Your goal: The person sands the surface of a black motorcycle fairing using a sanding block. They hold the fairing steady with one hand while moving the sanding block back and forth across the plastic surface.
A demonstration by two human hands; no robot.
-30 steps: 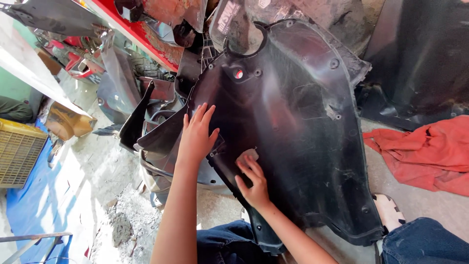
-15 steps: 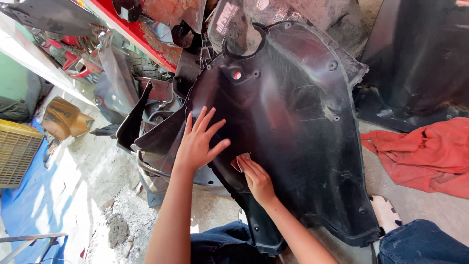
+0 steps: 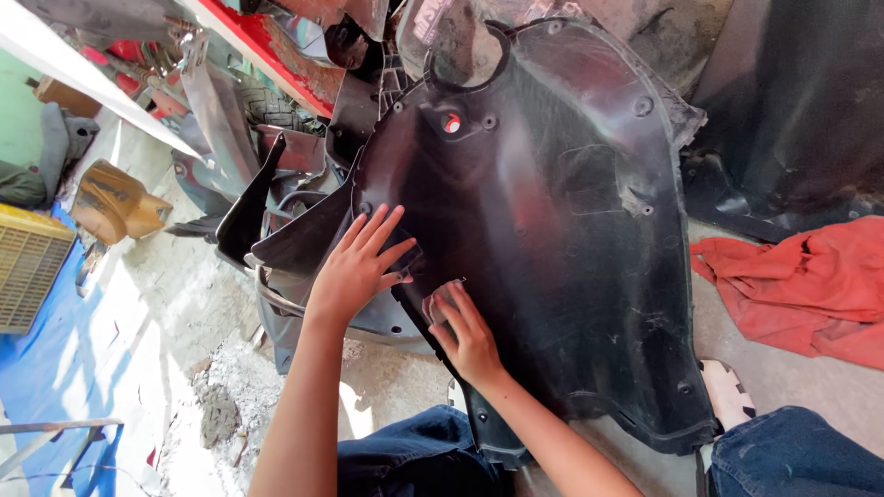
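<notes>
A large black plastic wheel-arch liner (image 3: 562,230) leans in front of me, its inner face toward the camera, with a small red clip (image 3: 451,122) near its top. My left hand (image 3: 354,267) lies flat on the liner's left edge, fingers spread. My right hand (image 3: 465,331) presses a small pinkish-grey piece of abrasive paper (image 3: 439,297) against the liner's lower left part, fingers curled over it. My legs in blue jeans (image 3: 414,460) show below the liner.
A crumpled red cloth (image 3: 792,285) lies on the concrete at right. More black car panels (image 3: 801,101) stand behind. Red and dark car parts (image 3: 276,101) pile up at left. A yellow slatted crate (image 3: 28,267) and blue sheet (image 3: 46,405) sit far left.
My right hand with the abrasive paper has slid a little up the liner. My left hand has stayed flat on the edge. The view has shifted slightly.
</notes>
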